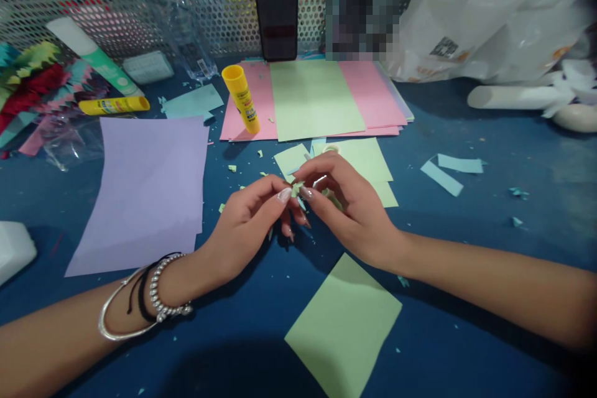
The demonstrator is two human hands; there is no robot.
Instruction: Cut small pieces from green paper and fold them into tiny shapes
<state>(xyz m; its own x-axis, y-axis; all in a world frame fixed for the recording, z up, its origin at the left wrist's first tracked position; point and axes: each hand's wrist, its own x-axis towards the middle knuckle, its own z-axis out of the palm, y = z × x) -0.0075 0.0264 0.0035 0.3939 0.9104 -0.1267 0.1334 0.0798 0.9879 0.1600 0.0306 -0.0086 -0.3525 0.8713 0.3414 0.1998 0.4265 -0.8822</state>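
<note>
A small, crumpled piece of light green paper [297, 188] is pinched between both hands over the middle of the table. My left hand [252, 217], with bracelets at its wrist, grips it between thumb and index finger. From the other side, the thumb and fingertips of my right hand [349, 205] close on the same piece. Part of it is hidden by the fingers. Behind the right hand lie light green paper sheets [373, 158]. A light green paper square [345, 323] rests nearer to me, below the hands.
Purple sheets [153, 186] lie at left. A yellow glue stick [241, 99] stands by stacked pink paper [377, 93], with a dark phone [275, 6] behind. Blue paper strips [442, 178] and scattered scraps lie right. A white plastic bag [485, 18] sits back right.
</note>
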